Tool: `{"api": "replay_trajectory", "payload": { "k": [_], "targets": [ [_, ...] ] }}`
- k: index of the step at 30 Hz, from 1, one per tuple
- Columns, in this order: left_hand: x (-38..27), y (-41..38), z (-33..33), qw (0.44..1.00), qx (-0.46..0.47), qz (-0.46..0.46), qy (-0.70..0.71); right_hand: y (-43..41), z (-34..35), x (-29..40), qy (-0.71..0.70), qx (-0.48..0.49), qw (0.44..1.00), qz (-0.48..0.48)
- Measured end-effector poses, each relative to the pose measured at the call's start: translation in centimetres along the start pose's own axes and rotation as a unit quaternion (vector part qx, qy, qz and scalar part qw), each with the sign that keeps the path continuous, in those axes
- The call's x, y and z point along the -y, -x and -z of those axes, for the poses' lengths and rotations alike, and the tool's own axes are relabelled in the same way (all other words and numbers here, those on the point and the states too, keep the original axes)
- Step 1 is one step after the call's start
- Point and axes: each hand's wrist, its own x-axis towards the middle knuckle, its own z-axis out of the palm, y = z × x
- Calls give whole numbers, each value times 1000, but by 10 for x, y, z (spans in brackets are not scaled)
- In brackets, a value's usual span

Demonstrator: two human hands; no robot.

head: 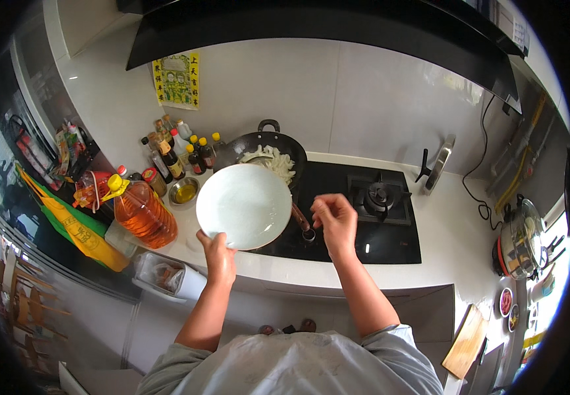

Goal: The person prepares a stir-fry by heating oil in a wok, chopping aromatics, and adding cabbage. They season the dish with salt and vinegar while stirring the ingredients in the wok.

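My left hand [219, 256] grips the near rim of a white dish [245, 207], thumb on its inner side. The dish is tilted, and its inside shows no food. It covers the front part of a dark wok [297, 148] on the left of the stove. Inside the wok lie pale sliced pieces of food [280, 165] and part of a metal utensil [259, 160]. A brown wooden handle [300, 217] juts out from behind the dish; what it belongs to is hidden. Just right of it, my right hand [336, 222] hovers with curled fingers and nothing visible in them.
Left of the wok stand several sauce bottles [169, 155], a metal bowl of oil [184, 191] and a large oil jug [145, 212]. A bin [169, 276] hangs at the counter front. Right are a bare burner [379, 196], a lid [440, 163], a steamer pot [519, 242] and a cutting board [466, 340].
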Motion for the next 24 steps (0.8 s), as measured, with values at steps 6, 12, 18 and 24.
{"api": "replay_trajectory", "payload": {
  "k": [6,12,18,24],
  "targets": [
    [-12,12,23,997,-58,-54,21,-53,-44,40,222,-7,902,371],
    [-8,19,29,995,-79,-62,25,-31,-36,-31,357,72,874,321],
    [11,47,-6,999,34,-32,1,43,0,-17,4,192,972,-134],
    [53,66,-55,944,279,99,-145,77,95,-27,-32,-93,987,-128]
  ]
}}
